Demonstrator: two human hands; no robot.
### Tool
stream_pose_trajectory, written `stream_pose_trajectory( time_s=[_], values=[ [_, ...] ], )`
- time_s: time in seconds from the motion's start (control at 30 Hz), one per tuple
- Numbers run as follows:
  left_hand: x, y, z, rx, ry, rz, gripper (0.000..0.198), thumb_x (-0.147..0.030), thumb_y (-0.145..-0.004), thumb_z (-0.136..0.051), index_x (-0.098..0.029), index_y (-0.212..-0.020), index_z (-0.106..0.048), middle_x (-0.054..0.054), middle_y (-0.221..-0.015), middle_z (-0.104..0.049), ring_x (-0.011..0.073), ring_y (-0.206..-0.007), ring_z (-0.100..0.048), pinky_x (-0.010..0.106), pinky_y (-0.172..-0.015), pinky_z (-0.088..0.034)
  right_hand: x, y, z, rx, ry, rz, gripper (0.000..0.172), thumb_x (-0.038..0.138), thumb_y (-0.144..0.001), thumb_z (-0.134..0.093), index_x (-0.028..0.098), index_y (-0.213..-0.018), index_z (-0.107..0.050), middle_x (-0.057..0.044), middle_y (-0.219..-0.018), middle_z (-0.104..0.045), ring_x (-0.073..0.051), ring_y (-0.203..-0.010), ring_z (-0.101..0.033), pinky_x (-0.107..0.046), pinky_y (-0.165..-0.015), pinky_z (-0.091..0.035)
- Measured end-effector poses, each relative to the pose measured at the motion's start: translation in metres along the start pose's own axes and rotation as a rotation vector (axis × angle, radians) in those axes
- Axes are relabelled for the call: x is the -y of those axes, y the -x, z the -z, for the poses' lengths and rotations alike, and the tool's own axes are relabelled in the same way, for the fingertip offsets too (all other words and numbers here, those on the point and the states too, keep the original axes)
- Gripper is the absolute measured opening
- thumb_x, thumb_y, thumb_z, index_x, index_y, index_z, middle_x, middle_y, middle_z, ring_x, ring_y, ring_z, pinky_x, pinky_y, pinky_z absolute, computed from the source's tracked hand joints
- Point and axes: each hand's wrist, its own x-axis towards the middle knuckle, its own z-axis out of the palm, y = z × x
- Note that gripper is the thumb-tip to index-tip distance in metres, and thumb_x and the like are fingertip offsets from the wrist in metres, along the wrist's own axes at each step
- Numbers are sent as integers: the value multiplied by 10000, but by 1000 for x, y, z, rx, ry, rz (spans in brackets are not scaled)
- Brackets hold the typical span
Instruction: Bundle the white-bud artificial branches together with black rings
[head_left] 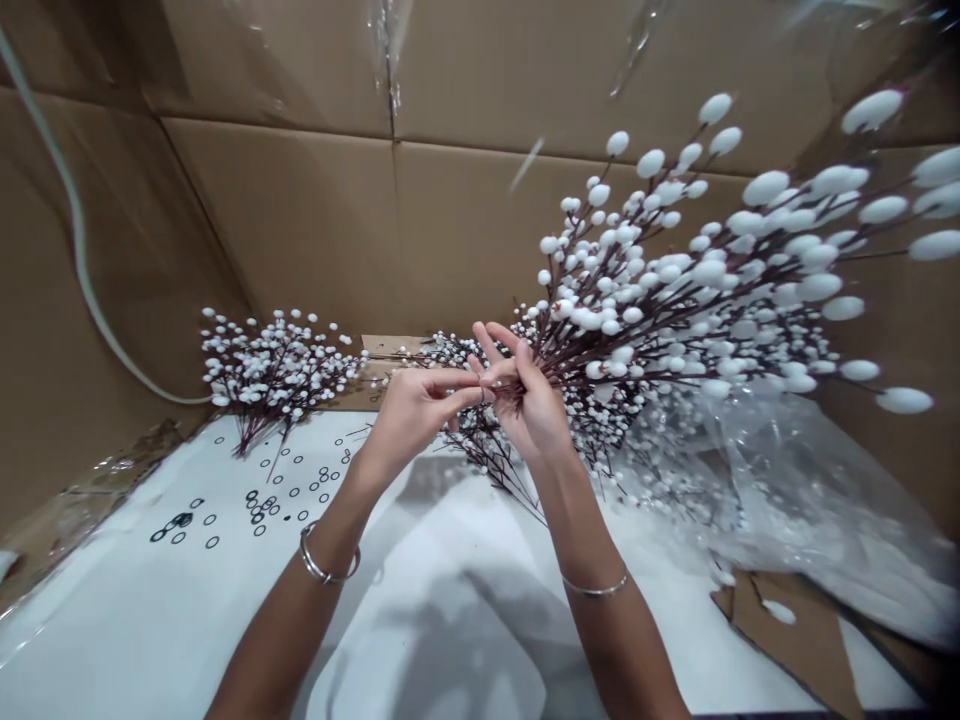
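Observation:
My right hand (534,405) is closed around the lower stems of a large bunch of white berry stems (637,290), its index and middle fingers partly raised. The bunch tilts up and out to the right, its white oval berries spreading on dark brown twigs. My left hand (420,405) meets the right fingers, thumb and index finger pinched together. A small thin dark loop, like a black ring, shows at their tips, partly hidden by the fingers. Several loose black rings (259,507) lie scattered on the white table to the left.
A smaller bunch of white berry stems (281,365) lies at the back left. More stems lie behind and below my right hand. Clear plastic wrapping (810,500) and a cardboard piece (795,635) are at the right. Cardboard walls (465,220) enclose the white table (97,620). A pale cable (75,215) hangs left.

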Motion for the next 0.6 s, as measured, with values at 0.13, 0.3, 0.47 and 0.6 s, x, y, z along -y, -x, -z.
stream_pose_trajectory(
  time_s=[0.13,0.3,0.47,0.6],
  values=[
    [1,3,-4,22,-207,-98,169,-348,-850,-674,-279,-946,-796,-15,-603,-675,144,-522,-541,308,-546,-437,0,3,-4,-10,83,-8,277,415,-969,-483,239,-940,-695,-45,-693,-679,-196,-1316,-524,-347,-966,-502],
    [3,1,1,109,-258,-156,188,-378,-871,-657,-280,-972,-782,21,-838,-742,185,-733,-616,327,-679,-468,2,5,-3,35,149,8,323,470,-964,-490,237,-1005,-709,-44,-732,-718,-196,-1371,-467,-406,-1099,-415],
    [-4,5,4,68,-474,-184,213,-440,-864,-659,-278,-949,-769,39,-826,-654,198,-771,-586,319,-639,-437,3,8,-2,119,195,1,351,489,-972,-482,250,-1075,-718,-28,-763,-750,-173,-1406,-423,-405,-1209,-272],
    [-12,10,3,47,-671,-300,247,-458,-885,-622,-258,-941,-757,50,-840,-634,226,-869,-575,343,-703,-438,3,8,0,143,257,-8,395,553,-954,-478,267,-1042,-736,-28,-911,-776,-190,-1436,-379,-433,-1238,-206]
  ],
)
